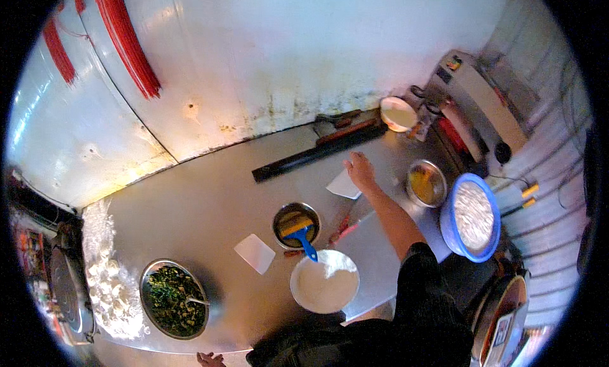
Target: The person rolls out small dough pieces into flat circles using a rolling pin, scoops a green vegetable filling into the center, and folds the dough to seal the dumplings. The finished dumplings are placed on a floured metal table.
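My right hand (361, 171) reaches over the metal table (214, 200), fingers partly curled, beside a white flat piece (344, 185); whether it touches it is unclear. At the bottom edge, my left hand (209, 359) shows only partly, fingers apart, holding nothing visible. Nearer my body stands a white bowl of pale powder or batter (324, 283). Just behind it, a blue-handled brush (302, 234) rests in a steel bowl (276, 236). Another white flat piece (255, 253) lies to its left. A steel bowl of chopped greens (173, 300) holds a spoon.
White dough pieces and flour (112, 291) line the left end. A dark bar (319, 153) lies along the wall. At right are a steel bowl with yellow contents (426, 184), a blue basin of white stuff (473, 217), a small bowl (398, 114) and a grey appliance (480, 100).
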A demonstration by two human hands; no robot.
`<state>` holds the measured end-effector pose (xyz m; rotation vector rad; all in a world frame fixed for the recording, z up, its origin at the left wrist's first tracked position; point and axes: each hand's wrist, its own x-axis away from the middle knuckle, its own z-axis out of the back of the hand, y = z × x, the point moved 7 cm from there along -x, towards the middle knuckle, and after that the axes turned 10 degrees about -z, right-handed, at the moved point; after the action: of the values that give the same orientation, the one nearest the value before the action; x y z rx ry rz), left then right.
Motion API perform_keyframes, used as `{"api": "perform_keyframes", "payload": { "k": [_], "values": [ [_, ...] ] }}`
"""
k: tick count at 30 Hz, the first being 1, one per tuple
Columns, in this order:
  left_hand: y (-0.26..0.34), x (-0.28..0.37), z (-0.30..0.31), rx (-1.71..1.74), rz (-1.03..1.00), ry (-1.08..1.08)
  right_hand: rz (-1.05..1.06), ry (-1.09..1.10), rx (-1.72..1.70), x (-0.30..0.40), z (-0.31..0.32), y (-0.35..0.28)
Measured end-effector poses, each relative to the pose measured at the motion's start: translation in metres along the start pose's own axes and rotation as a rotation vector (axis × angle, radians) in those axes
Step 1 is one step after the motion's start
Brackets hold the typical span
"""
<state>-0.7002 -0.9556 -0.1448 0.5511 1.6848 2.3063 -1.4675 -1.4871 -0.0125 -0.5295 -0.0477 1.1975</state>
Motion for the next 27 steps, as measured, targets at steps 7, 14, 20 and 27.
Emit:
{"api": "perform_keyframes", "payload": {
  "k": [7, 14, 20, 27],
  "values": [
    [0.007, 0.081, 0.024, -0.128, 0.155, 0.092, 0.33, -0.167, 0.294, -0.119, -0.1, -0.035],
    [0.042, 0.119, 0.024, -0.298, 0.035, 0.062, 0.407, -0.634, 0.465, -0.148, -0.151, -0.034],
    [0.054, 0.127, 0.0, -0.384, 0.047, 0.048, 0.578, -0.692, 0.919, -0.122, -0.126, -0.043],
    [0.011, 0.145, 0.026, -0.393, 0.1, 0.153, 0.566, -0.698, 0.85, -0.093, -0.116, 0.0]
  ]
}}
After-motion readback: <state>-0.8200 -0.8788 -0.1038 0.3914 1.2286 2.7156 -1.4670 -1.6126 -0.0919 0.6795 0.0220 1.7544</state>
